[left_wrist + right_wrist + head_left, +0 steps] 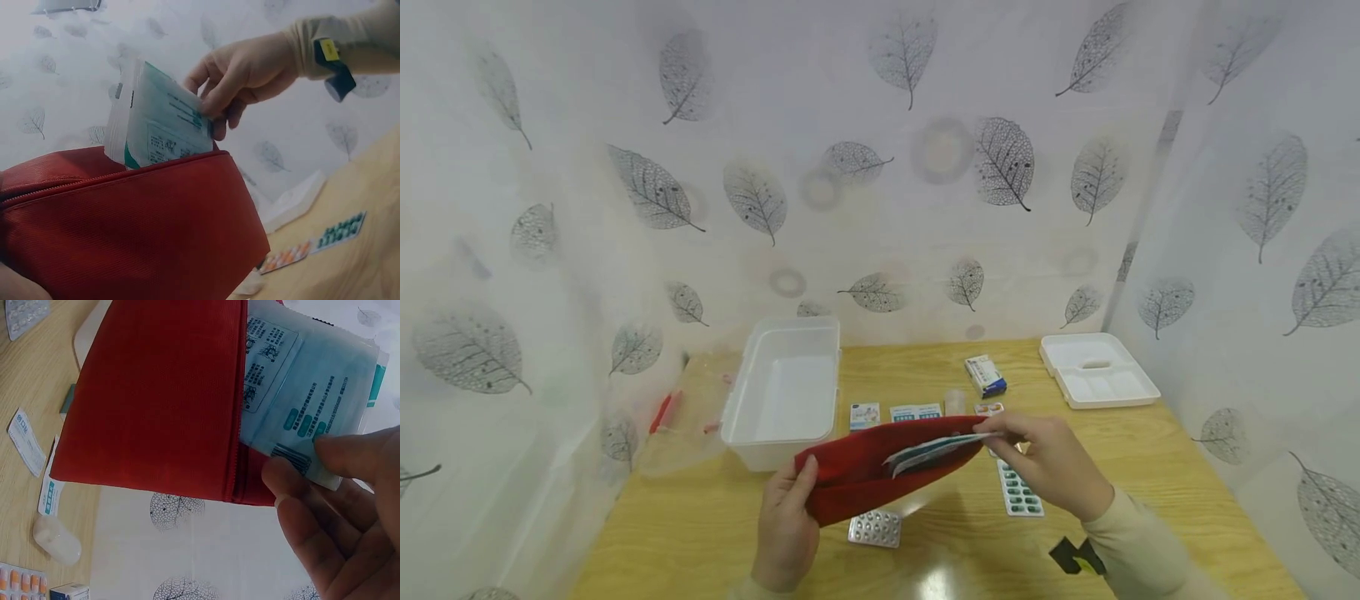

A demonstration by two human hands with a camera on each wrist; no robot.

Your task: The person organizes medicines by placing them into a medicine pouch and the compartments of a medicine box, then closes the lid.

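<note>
A red zippered pouch point(865, 467) is held up over the table with its mouth gaping. My left hand point(790, 517) grips the pouch's left end, thumb over the near edge. Between thumb and fingers, my right hand point(1045, 458) pinches flat plastic packets point(300, 400) with teal print. In the left wrist view the packets point(165, 119) stand partly out of the pouch's mouth, their lower ends hidden inside it. Below the pouch lie a silver blister pack point(875, 528) and a blister pack of green capsules point(1020, 490).
A translucent plastic bin point(782, 383) stands at the back left beside a clear bag with red parts point(677, 408). Behind the pouch are small flat packets point(915, 412) and a medicine box point(985, 376). A white compartment tray point(1101, 371) sits at the back right.
</note>
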